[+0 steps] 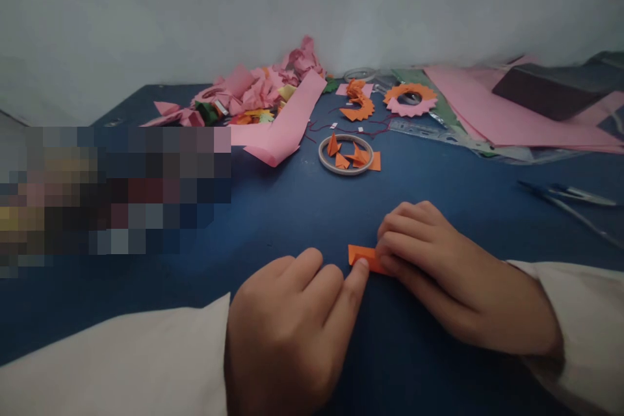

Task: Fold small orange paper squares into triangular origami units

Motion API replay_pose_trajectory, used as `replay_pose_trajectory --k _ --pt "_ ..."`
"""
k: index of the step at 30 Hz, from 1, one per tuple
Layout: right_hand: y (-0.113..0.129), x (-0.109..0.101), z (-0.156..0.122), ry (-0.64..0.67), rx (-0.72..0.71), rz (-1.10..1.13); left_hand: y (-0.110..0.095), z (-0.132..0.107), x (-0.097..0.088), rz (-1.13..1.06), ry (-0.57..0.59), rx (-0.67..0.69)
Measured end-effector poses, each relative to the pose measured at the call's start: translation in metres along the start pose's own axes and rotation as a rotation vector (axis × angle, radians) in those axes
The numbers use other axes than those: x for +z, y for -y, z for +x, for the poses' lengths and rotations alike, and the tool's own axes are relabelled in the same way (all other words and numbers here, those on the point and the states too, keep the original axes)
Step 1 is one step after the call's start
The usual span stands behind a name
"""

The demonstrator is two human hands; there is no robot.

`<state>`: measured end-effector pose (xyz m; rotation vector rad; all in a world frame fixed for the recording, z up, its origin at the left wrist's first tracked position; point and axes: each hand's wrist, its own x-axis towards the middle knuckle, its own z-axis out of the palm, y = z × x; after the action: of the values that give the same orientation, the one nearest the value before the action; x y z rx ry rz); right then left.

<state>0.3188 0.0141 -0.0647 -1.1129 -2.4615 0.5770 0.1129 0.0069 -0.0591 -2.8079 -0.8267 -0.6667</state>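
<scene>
Right hand [439, 266], fingers together, pins a small folded orange paper piece [363, 255] to the blue surface [292, 208]; curled left hand [292, 325] presses beside it with a forefinger. Looks like creasing, so firm pressure needed.

Dim, flat light; colours muted with a cool cast. Brightest area: pale wall [312, 13] at top, soft grey, no glare. Blue worktop [273, 208] darkens toward the near edge. Faint, soft-edged shadows under left hand [292, 325] and right hand [453, 279]; no hard lines. Orange paper piece [358, 252] between them reads sharpest. Far paper heap [258, 91] soft, grainy. Wide-angle bend: wall's base curves, corners stretch. Pixelated block [112, 195] masks the left side.
</scene>
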Motion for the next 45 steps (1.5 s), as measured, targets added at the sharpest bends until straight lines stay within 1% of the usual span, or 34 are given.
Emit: replay_pose_trajectory --k 4,8,10,13,14,16,18,20,26,31,37,40,45 --pt "0.0001 -0.0019 -0.0003 0.034 -0.041 -0.019 0.0007 0.0001 -0.0004 0.03 -0.014 0.019" --pt "-0.0001 -0.0005 0.0003 0.034 -0.028 -0.027 0.0037 0.0008 0.0016 0.03 -0.011 0.025" --pt "-0.0007 0.0021 0.0002 -0.028 -0.008 -0.042 0.0048 0.0015 0.0039 0.024 -0.007 0.017" --pt "-0.0017 0.0062 -0.0013 -0.19 -0.014 -0.123 0.0056 0.0034 0.0072 0.004 0.003 -0.016" --pt "-0.0017 0.0069 -0.002 -0.241 -0.044 -0.164 0.0056 0.0042 0.0078 -0.002 0.003 -0.036" --pt "-0.0008 0.0071 -0.0038 -0.3 -0.151 -0.244 0.0056 0.0056 0.0079 -0.005 -0.003 -0.067" --pt "0.0009 0.006 -0.0057 -0.314 -0.255 -0.313 0.0054 0.0063 0.0071 -0.002 -0.004 -0.079" --pt "0.0026 0.0048 -0.0074 -0.304 -0.303 -0.362 0.0054 0.0062 0.006 -0.002 0.006 -0.07" --pt "0.0036 0.0044 -0.0094 -0.301 -0.286 -0.422 0.0053 0.0051 0.0054 0.024 -0.009 -0.075" --pt "0.0023 0.0057 -0.0085 -0.291 -0.251 -0.402 0.005 0.0036 0.0042 0.031 -0.028 -0.051" --pt "0.0006 0.0068 -0.0075 -0.297 -0.244 -0.385 0.0063 0.001 0.0036 0.034 0.047 0.035" --pt "0.0002 0.0067 -0.0061 -0.291 -0.209 -0.357 0.0063 0.0014 0.0049 0.036 0.047 0.039" --pt "-0.0009 0.0067 -0.0039 -0.296 -0.175 -0.33 0.0047 0.0041 0.0057 -0.018 0.036 0.016"
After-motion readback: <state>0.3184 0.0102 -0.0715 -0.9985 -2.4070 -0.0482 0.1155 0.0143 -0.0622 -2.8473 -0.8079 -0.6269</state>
